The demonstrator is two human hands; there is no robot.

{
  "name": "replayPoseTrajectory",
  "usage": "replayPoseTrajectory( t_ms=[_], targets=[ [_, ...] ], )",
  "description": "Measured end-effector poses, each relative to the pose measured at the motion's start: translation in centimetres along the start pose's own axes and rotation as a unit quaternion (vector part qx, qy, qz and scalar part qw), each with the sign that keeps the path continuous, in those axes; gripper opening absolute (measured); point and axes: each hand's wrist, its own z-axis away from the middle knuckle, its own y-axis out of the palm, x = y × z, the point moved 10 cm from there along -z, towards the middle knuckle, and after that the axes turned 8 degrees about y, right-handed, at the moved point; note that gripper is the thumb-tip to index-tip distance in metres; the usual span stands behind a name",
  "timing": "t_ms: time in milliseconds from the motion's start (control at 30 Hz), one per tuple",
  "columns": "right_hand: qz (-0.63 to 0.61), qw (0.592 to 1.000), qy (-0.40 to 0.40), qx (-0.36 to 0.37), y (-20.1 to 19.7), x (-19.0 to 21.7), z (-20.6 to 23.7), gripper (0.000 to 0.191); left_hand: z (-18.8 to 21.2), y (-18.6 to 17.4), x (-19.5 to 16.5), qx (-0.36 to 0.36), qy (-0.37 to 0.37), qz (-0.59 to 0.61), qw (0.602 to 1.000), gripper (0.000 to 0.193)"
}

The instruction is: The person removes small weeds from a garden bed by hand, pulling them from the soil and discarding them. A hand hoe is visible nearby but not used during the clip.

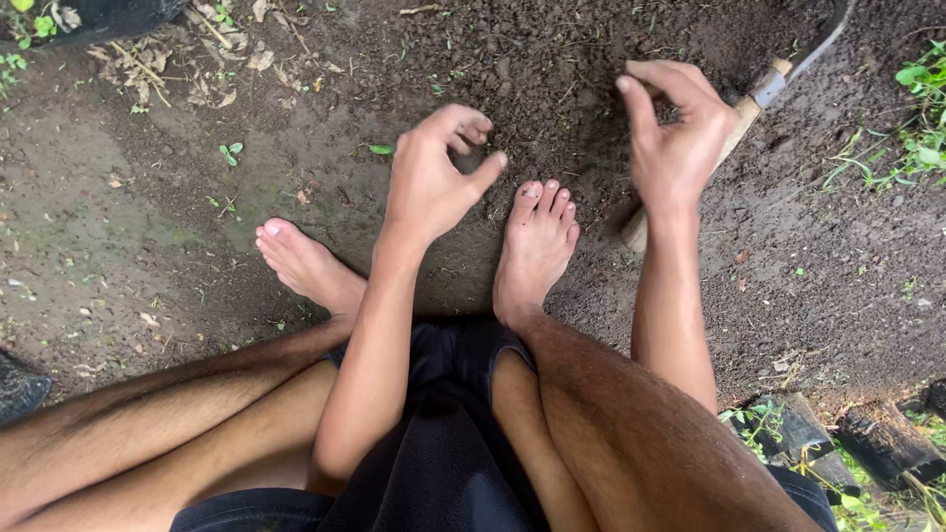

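I am squatting barefoot on dark, damp soil. My left hand hovers above the ground in front of my knees, fingers loosely curled, holding nothing. My right hand is raised further right, fingers bent and apart, also with nothing in it. Directly under and behind my right hand lies a sickle with a wooden handle and a curved metal blade pointing to the upper right; the hand does not touch it. My left foot and right foot rest flat on the earth.
Dry leaves and small green seedlings lie at the upper left. Green weeds grow at the right edge. Dark wooden pieces sit at the lower right, and a dark object at the left edge.
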Motion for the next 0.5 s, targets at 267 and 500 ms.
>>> replayPoseTrajectory(
  t_ms=[267,500],
  targets=[
    [0.068,0.995,0.061,0.031,-0.1,-3.4,1.3,0.024,0.3,1.5,-0.3,0.027,0.017,-0.109,0.994,0.014],
    [0.135,0.99,0.039,0.032,1.9,-1.3,1.2,0.039,-0.5,-3.3,-1.0,-0.13,0.004,0.069,0.989,0.013]
  ],
)
